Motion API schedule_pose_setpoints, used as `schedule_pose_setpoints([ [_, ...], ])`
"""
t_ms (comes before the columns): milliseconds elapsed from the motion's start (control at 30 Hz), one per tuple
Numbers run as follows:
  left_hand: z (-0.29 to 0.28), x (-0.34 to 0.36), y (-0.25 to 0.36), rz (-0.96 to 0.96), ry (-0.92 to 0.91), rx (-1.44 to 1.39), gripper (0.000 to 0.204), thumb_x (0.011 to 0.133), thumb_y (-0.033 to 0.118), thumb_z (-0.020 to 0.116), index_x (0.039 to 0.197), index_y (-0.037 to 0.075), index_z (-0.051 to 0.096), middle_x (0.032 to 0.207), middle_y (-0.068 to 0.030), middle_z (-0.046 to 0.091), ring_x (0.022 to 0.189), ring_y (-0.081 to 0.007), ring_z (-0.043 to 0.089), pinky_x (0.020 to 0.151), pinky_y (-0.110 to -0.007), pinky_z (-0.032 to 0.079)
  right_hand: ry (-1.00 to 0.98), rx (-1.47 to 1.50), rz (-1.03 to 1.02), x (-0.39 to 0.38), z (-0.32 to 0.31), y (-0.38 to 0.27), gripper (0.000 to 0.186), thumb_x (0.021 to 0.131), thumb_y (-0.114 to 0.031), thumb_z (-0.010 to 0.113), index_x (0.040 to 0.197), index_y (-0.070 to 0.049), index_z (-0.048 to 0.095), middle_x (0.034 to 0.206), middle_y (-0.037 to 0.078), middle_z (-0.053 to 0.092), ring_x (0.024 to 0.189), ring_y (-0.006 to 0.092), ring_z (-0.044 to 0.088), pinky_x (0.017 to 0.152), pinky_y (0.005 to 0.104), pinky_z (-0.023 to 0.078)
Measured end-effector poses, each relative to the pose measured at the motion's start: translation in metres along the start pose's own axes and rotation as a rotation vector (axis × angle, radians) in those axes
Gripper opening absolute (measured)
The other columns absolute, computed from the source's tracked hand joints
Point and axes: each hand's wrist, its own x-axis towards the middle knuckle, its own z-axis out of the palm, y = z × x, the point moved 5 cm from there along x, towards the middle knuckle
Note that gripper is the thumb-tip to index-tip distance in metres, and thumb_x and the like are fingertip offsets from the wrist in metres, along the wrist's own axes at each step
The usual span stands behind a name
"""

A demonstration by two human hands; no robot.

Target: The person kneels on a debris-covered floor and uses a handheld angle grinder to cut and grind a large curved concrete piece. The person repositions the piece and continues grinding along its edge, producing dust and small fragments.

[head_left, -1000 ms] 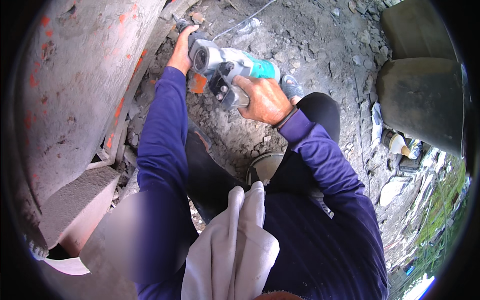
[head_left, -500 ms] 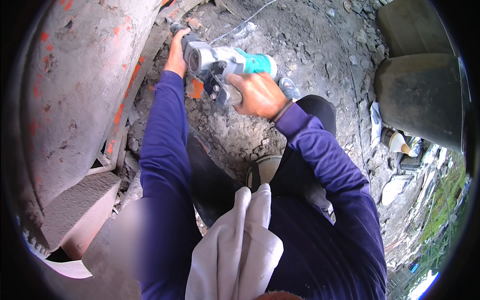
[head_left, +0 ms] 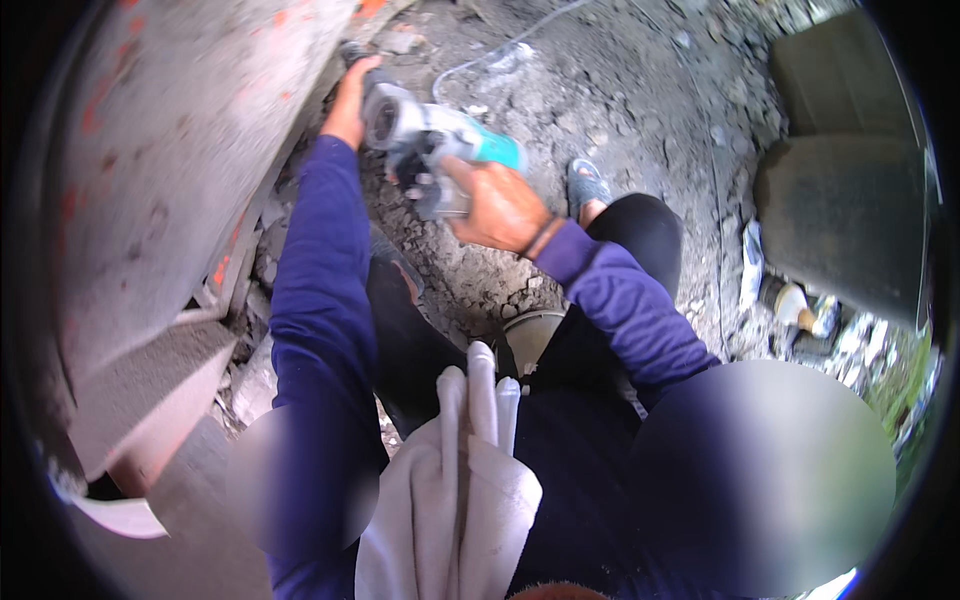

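A grey and teal power hammer drill (head_left: 455,128) lies across both my hands, somewhat blurred. Its front end points to the upper left, toward a large grey surface with orange marks (head_left: 210,150). Up by that front end, my left hand (head_left: 348,108) is closed around the narrow neck. On the handle at the near side sits my right hand (head_left: 503,207), fingers wrapped and the teal end just beyond it. The tip of the tool is unclear against the rubble, so I cannot tell whether it touches anything.
Broken rubble (head_left: 620,100) covers the ground, with a pale cable (head_left: 510,45) across it. Large dark containers (head_left: 840,215) and a bottle (head_left: 788,302) lie to the right. At left is a pinkish block (head_left: 150,395). A pale round-rimmed object (head_left: 535,335) sits between my legs.
My right hand and the tool's rear end have shifted left and slightly nearer me. Both hands keep their grip. The whole view has moved a little, showing more of my right shoe.
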Motion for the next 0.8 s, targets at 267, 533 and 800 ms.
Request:
schedule_pose_setpoints([
  [267, 0.033, -0.049, -0.063, -0.031, 0.133, -0.084, 0.032, 0.09, 0.041, 0.075, 0.107, 0.015, 0.066, 0.097, -0.0042, 0.071, 0.087, -0.0218, 0.072, 0.08, -0.041, 0.06, 0.091, 0.295, 0.109, -0.076, -0.055, -0.001, 0.035, 0.089, -0.014, 0.08, 0.119, 0.002, 0.071, 0.095, 0.021, 0.078, 0.091, 0.0341, 0.079, 0.079, 0.0397, 0.059],
  [533, 0.001, -0.11, -0.136, 0.047, 0.381, -0.269, 0.046, 0.085, 0.034, 0.081, 0.116, 0.006, 0.061, 0.1, -0.0067, 0.066, 0.085, -0.0226, 0.071, 0.074, -0.044, 0.062, -0.065, 0.235, 0.011, -0.122, -0.038, -0.002, 0.024, 0.089, -0.009, 0.077, 0.11, 0.002, 0.072, 0.082, 0.014, 0.074, 0.074, 0.0226, 0.074, 0.068, 0.0367, 0.056],
  [800, -0.022, -0.139, -0.186, -0.021, 0.395, -0.267, 0.054, 0.083, 0.039, 0.081, 0.12, 0.003, 0.064, 0.103, -0.0095, 0.07, 0.088, -0.0236, 0.073, 0.076, -0.044, 0.061, -0.109, 0.222, 0.091, -0.152, 0.003, -0.003, 0.024, 0.09, -0.013, 0.08, 0.109, 0.0, 0.074, 0.09, 0.014, 0.078, 0.081, 0.0213, 0.075, 0.074, 0.0361, 0.056],
])
